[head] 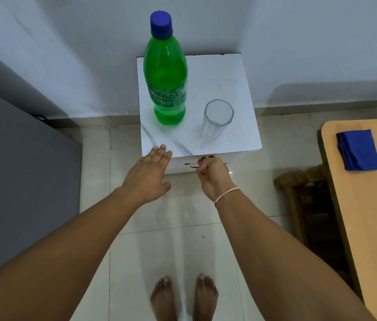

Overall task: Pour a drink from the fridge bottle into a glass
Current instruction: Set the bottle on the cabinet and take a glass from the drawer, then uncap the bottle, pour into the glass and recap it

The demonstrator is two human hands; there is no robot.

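Note:
A green plastic bottle with a blue cap stands upright on a small white marble-topped stand. To its right on the same top sits an empty clear glass. My left hand reaches forward with straight fingers, its fingertips at the stand's near edge, below the bottle. My right hand hovers in front of the stand's near side with fingers curled into a loose fist, holding nothing that I can see.
A grey fridge fills the left side. At the right, a wooden table carries a folded blue cloth, with a wooden chair beside it. My bare feet stand on the tiled floor.

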